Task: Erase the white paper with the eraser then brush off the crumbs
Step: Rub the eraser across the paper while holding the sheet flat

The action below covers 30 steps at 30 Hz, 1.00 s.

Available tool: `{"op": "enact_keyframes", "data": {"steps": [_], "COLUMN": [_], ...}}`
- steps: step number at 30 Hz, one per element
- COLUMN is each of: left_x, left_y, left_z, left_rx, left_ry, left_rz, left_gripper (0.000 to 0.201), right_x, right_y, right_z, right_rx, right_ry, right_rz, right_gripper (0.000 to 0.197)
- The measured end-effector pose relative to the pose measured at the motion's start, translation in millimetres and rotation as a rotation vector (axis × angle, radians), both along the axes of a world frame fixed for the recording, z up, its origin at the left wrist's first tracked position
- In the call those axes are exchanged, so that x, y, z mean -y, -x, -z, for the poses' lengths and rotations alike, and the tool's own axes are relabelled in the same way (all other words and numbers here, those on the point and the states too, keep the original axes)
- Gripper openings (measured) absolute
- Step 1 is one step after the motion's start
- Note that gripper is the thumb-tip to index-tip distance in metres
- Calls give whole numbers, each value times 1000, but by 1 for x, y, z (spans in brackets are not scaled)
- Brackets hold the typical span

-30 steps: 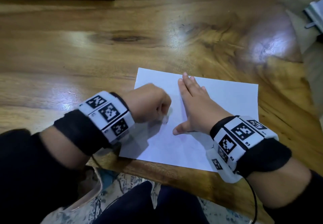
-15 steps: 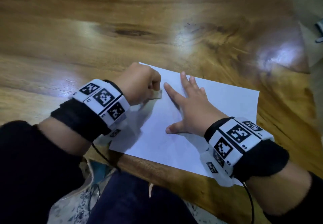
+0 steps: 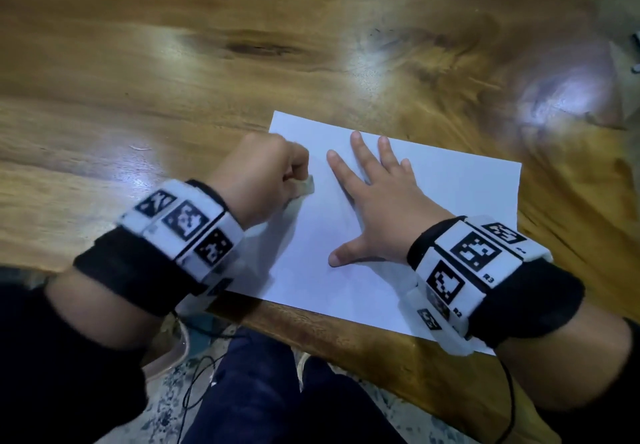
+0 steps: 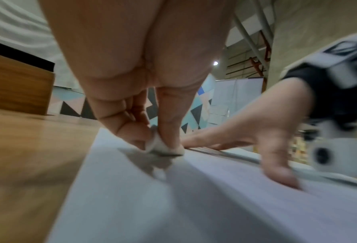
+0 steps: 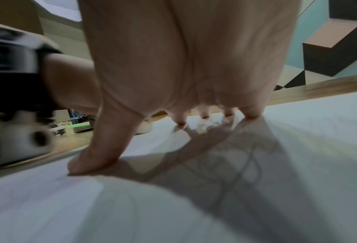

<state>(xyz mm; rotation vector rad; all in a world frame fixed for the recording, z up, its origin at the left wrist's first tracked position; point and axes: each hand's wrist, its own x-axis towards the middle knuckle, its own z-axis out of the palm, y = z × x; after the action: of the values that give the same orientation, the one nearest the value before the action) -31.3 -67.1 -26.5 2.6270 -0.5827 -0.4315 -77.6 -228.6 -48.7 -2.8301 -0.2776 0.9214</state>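
Sliding back from the sheet's far edge, the left hand (image 3: 258, 176) pinches the eraser (image 3: 304, 187) against the white paper (image 3: 450, 201) at the table's near edge. Flat, spread, the right hand (image 3: 377, 208) pins it. Faint pencil lines remain; brushing crumbs is still left.

Overhead glare on the glossy table (image 3: 311, 62), motion blur, soft shadows, wide-angle warp.

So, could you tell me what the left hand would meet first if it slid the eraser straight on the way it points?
Probably the right hand: the left hand pinches the eraser on the white paper, aimed at the right hand's spread fingers. Only bare paper lies between; depth is unclear.
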Motion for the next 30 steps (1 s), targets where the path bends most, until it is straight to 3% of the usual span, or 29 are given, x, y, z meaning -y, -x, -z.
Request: {"op": "enact_keyframes", "data": {"steps": [5,12,18,25,30], "left_x": [-31,-15,-42,-19,-42], "left_y": [48,3,43,6,38], "left_z": [0,0,-4,-1,-3], "left_rx": [-198,-22,-211,-26,-219], "left_ry": [-2,-3,-41,20,-27], "left_rz": [124,41,167,11,137], "left_gripper": [16,13,7,14,12], "right_x": [-1,-2,-3,-3,-3], "right_y": [-1,0,0,0,0], "right_z": [-1,-3,-6,-6,-7], "right_rx": [-11,-20,-42,-36,-43], "right_ry": [11,13,16,15,20], "right_rz": [-5,10,16,17,18], "right_gripper": [133,133,131,131,131]}}
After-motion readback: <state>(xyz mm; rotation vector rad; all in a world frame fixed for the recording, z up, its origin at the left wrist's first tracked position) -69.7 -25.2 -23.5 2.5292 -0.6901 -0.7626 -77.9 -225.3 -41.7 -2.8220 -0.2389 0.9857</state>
